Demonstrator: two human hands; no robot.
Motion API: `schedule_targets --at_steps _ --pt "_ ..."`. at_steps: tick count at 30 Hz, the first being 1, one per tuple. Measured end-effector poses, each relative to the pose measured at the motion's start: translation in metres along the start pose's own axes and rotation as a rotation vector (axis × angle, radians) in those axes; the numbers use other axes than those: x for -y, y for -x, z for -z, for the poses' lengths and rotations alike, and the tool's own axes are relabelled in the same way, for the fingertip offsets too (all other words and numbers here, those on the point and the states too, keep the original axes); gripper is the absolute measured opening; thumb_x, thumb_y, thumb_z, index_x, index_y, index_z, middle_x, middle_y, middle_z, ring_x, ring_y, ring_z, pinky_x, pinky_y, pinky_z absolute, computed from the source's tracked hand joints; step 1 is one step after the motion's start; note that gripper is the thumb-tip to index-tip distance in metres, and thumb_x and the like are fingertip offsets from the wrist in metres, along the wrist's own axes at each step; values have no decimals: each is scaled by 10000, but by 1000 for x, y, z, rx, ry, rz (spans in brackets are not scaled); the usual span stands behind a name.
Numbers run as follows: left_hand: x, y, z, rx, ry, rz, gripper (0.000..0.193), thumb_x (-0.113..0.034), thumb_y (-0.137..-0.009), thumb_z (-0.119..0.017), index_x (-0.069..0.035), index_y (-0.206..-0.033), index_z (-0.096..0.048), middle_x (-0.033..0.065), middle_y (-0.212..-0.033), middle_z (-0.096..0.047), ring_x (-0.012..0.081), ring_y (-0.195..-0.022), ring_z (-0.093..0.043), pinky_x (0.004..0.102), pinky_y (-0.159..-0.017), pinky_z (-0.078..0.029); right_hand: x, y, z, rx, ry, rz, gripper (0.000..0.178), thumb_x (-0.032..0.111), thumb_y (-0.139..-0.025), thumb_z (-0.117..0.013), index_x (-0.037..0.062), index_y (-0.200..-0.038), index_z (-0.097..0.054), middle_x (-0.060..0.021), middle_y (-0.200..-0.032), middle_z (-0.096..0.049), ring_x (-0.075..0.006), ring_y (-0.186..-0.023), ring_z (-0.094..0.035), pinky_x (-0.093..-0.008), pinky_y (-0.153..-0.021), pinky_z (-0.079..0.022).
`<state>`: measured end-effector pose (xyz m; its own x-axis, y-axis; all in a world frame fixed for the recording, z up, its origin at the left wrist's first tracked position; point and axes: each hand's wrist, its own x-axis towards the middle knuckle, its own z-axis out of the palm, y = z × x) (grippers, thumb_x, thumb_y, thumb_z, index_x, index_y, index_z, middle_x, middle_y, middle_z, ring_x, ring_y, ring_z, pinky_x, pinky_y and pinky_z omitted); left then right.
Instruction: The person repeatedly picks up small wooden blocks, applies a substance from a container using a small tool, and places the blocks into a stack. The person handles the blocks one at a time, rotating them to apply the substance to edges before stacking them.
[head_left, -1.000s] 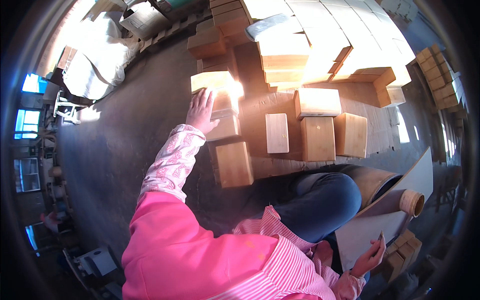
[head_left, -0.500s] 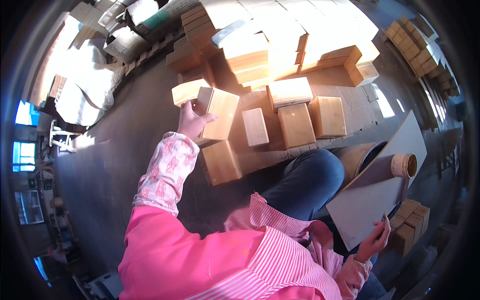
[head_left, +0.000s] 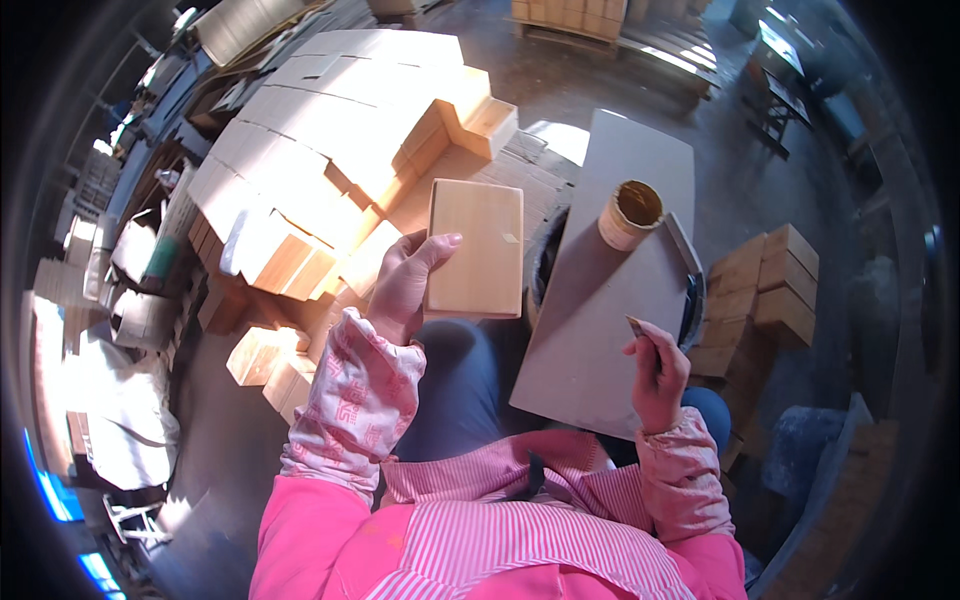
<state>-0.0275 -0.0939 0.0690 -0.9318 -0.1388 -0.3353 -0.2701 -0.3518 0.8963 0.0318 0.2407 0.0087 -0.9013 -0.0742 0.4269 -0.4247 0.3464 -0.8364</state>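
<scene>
My left hand (head_left: 402,288) grips a pale wooden box (head_left: 478,258) by its left side, with the thumb on its broad face. The box is held up over my lap, and a small light patch shows near its right edge. My right hand (head_left: 660,378) is closed in a pinch on a small, thin brownish piece (head_left: 634,325); its kind is too small to make out. Between the hands lies a pale flat board (head_left: 570,345), sloping over my legs. A round tub (head_left: 628,218) with a brown inside stands on the board, apart from both hands.
A large stack of wooden boxes (head_left: 310,120) fills the far left. A few loose boxes (head_left: 262,352) lie on the floor at left. More boxes (head_left: 765,285) are piled right of the board. White sacking (head_left: 125,410) lies at far left, and loaded pallets (head_left: 575,20) stand at the back.
My left hand has lifted the wooden box from among the others and brought it over my lap. My right hand has come up beside the board. The view has turned to the right.
</scene>
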Motion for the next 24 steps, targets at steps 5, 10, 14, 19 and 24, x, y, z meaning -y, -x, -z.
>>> schedule_targets --at_steps 5,10,14,19,24 --pt "44 -7 -45 178 -86 178 683 -242 -861 -809 104 -1361 -496 168 -1213 -652 196 -1059 -671 307 -917 -559 -14 6 6 -54 -202 -187 198 22 -1053 -540 24 -1220 -646 -31 -866 -688 -58 -721 -589 -204 -631 -440" --pt "71 0 -61 225 -195 226 729 -274 -872 -790 121 -1394 -471 168 -1222 -652 196 -1080 -663 309 -945 -546 -15 7 6 -2 -288 -208 249 46 -1066 -535 73 -1284 -653 -37 -975 -718 -29 -642 -478 -183 -590 -420" --pt "72 -3 -58 280 -194 284 692 -270 -891 -765 106 -1398 -480 161 -1213 -659 188 -1072 -667 305 -952 -541 -10 0 9 36 -106 -135 262 -2 -1017 -598 55 -1257 -684 -58 -958 -706 -87 -723 -568 -231 -644 -472" --pt "63 -8 -54 352 -166 348 543 -282 -938 -696 80 -1319 -560 132 -1164 -683 169 -1010 -684 288 -913 -543 -4 -16 10 124 174 -1 324 -50 -928 -679 71 -1228 -710 -93 -904 -672 -168 -796 -636 -282 -686 -495" --pt "53 -16 -54 373 -193 381 388 -263 -971 -623 53 -1194 -651 94 -1069 -713 154 -951 -694 279 -837 -546 -6 -42 15 224 353 162 299 -3 -898 -711 109 -1174 -723 -90 -884 -659 -260 -814 -631 -362 -694 -514"
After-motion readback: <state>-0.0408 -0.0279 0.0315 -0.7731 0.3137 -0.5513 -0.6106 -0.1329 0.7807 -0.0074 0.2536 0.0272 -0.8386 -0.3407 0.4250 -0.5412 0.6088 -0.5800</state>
